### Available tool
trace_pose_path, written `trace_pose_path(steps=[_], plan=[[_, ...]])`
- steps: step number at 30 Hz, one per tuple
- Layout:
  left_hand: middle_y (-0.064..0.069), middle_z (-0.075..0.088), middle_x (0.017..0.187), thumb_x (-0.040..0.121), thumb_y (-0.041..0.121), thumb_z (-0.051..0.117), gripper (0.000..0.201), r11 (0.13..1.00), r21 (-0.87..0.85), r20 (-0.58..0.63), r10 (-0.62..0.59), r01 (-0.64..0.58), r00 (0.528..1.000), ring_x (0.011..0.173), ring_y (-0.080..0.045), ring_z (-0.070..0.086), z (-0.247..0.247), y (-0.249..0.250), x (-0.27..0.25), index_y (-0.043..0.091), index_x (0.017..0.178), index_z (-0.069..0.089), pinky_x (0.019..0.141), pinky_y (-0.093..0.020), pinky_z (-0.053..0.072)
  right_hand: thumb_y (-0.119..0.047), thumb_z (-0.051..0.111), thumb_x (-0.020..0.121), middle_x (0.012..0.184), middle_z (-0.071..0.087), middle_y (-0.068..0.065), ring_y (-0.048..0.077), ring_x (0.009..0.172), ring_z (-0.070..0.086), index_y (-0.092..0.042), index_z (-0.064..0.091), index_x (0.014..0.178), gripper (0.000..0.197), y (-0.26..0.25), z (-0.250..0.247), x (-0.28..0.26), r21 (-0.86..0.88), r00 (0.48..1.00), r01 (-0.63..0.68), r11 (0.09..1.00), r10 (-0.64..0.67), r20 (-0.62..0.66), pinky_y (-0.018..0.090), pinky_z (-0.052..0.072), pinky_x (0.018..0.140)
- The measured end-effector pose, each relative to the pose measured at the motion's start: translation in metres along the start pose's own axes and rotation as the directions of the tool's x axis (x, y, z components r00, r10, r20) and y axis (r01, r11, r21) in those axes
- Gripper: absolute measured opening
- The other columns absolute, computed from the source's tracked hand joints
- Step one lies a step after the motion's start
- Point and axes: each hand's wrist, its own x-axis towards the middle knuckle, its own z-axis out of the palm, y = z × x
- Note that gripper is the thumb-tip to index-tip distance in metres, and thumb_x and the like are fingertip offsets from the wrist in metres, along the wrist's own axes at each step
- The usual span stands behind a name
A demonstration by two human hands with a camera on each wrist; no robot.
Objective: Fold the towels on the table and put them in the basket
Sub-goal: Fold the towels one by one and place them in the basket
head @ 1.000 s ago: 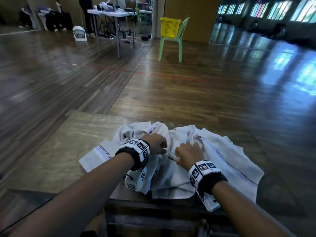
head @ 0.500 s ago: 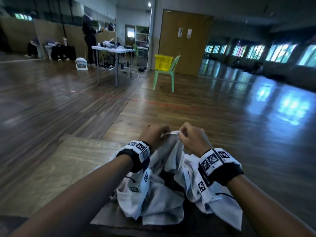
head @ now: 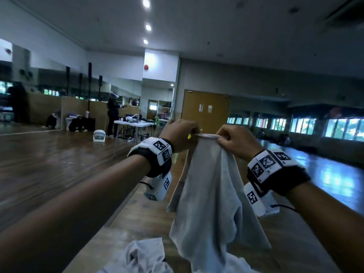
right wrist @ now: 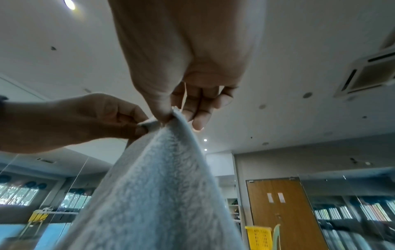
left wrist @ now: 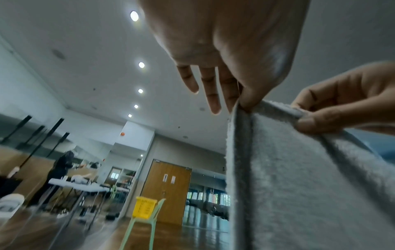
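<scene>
A white towel [head: 212,194] hangs in the air in front of me, held up by its top edge. My left hand [head: 182,133] pinches that edge between thumb and forefinger, the other fingers [left wrist: 210,88] straight. Close beside it my right hand [head: 234,139] pinches the same edge [right wrist: 171,116]. The towel's lower end reaches down to the wooden table [head: 126,231]. Another crumpled white towel [head: 141,255] lies on the table below. The yellow basket [left wrist: 144,208] stands on a green chair [left wrist: 138,225] far across the floor.
A white folding table [head: 134,124] with gear stands at the left of the hall, a person in dark clothes behind it. Brown double doors [head: 205,111] are straight ahead. Open wooden floor [head: 49,154] lies between my table and the chair.
Both hands gripped the towel on the table, then lifted it up to chest height. The towel now hangs free below them, and my view has tilted up.
</scene>
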Motion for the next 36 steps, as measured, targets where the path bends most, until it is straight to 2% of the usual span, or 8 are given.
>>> trace_pose_path(steps=[5, 8, 12, 17, 23, 28, 31, 36], plan=[[0.003, 0.064, 0.098, 0.081, 0.027, 0.063, 0.006, 0.989, 0.069, 0.131, -0.139, 0.131, 0.982, 0.097, -0.019, 0.057, -0.034, -0.008, -0.010, 0.027, 0.087, 0.061, 0.097, -0.040, 0.038, -0.018, 0.054, 0.091, 0.093, 0.066, 0.007, 0.021, 0.085, 0.059, -0.010, 0.065, 0.096, 0.015, -0.003, -0.047, 0.003, -0.002, 0.995, 0.013, 1.000, -0.013, -0.097, 0.034, 0.046, 0.078], [0.007, 0.056, 0.078, 0.081, 0.025, 0.063, 0.022, 0.985, -0.027, 0.219, -0.162, 0.172, 0.962, 0.081, -0.018, 0.054, -0.030, -0.018, -0.021, 0.029, 0.065, 0.047, 0.079, -0.032, 0.045, -0.018, 0.055, 0.091, 0.089, 0.062, 0.003, 0.021, 0.085, 0.059, -0.009, 0.066, 0.098, 0.016, -0.002, -0.058, -0.004, 0.005, 0.996, 0.008, 1.000, -0.008, -0.089, 0.032, 0.047, 0.077], [0.008, 0.050, 0.073, 0.084, 0.016, 0.061, 0.025, 0.963, -0.214, 0.249, -0.107, 0.162, 0.963, 0.071, -0.015, 0.048, -0.023, -0.020, -0.031, 0.029, 0.069, 0.045, 0.057, -0.020, 0.037, -0.020, 0.054, 0.091, 0.087, 0.062, -0.002, 0.019, 0.085, 0.059, -0.017, 0.065, 0.094, 0.012, 0.003, -0.056, -0.012, -0.035, 1.000, -0.019, 0.999, 0.018, -0.026, 0.040, 0.050, 0.082], [0.002, 0.062, 0.096, 0.084, 0.021, 0.064, 0.020, 0.993, -0.070, 0.441, -0.059, 0.100, 0.896, 0.086, -0.015, 0.059, -0.021, -0.021, -0.047, 0.018, 0.103, 0.059, 0.080, -0.027, 0.052, -0.023, 0.048, 0.094, 0.078, 0.052, -0.015, 0.016, 0.082, 0.053, -0.024, 0.057, 0.090, 0.009, 0.016, -0.051, -0.022, -0.074, 0.998, -0.057, 0.996, 0.059, 0.015, 0.052, 0.041, 0.094], [-0.008, 0.065, 0.095, 0.088, 0.020, 0.058, 0.011, 0.992, 0.112, 0.492, -0.100, 0.051, 0.865, 0.079, -0.016, 0.052, -0.017, -0.042, -0.068, 0.011, 0.091, 0.062, 0.071, -0.023, 0.039, -0.024, 0.048, 0.093, 0.080, 0.053, -0.012, 0.017, 0.083, 0.052, -0.027, 0.055, 0.088, 0.010, 0.037, -0.053, -0.032, -0.070, 0.990, -0.141, 0.988, 0.139, -0.039, 0.055, 0.038, 0.097], [0.002, 0.064, 0.090, 0.089, 0.021, 0.057, 0.012, 0.984, 0.132, 0.414, -0.162, 0.117, 0.896, 0.083, -0.014, 0.058, -0.024, -0.052, -0.064, 0.015, 0.096, 0.065, 0.076, -0.024, 0.041, -0.026, 0.048, 0.093, 0.091, 0.062, -0.006, 0.018, 0.089, 0.054, -0.028, 0.058, 0.088, 0.011, 0.057, -0.048, -0.042, -0.075, 0.974, -0.228, 0.971, 0.226, -0.036, 0.052, 0.032, 0.103], [0.003, 0.065, 0.087, 0.087, 0.027, 0.056, 0.009, 0.974, 0.150, 0.307, -0.208, 0.169, 0.929, 0.087, -0.020, 0.060, -0.024, -0.064, -0.061, 0.022, 0.088, 0.063, 0.088, -0.037, 0.044, -0.025, 0.049, 0.093, 0.093, 0.062, -0.002, 0.023, 0.095, 0.056, -0.026, 0.059, 0.091, 0.010, 0.062, -0.041, -0.048, -0.099, 0.961, -0.275, 0.956, 0.275, -0.022, 0.047, 0.031, 0.102], [-0.001, 0.055, 0.077, 0.091, 0.019, 0.055, 0.007, 0.950, -0.222, -0.092, -0.247, 0.221, 0.965, 0.071, -0.018, 0.051, -0.024, -0.046, -0.057, 0.016, 0.084, 0.056, 0.063, -0.028, 0.041, -0.025, 0.054, 0.090, 0.098, 0.065, 0.001, 0.022, 0.096, 0.058, -0.023, 0.060, 0.091, 0.006, 0.056, -0.027, -0.055, -0.083, 0.947, -0.291, 0.953, 0.299, 0.113, 0.041, 0.038, 0.095]])
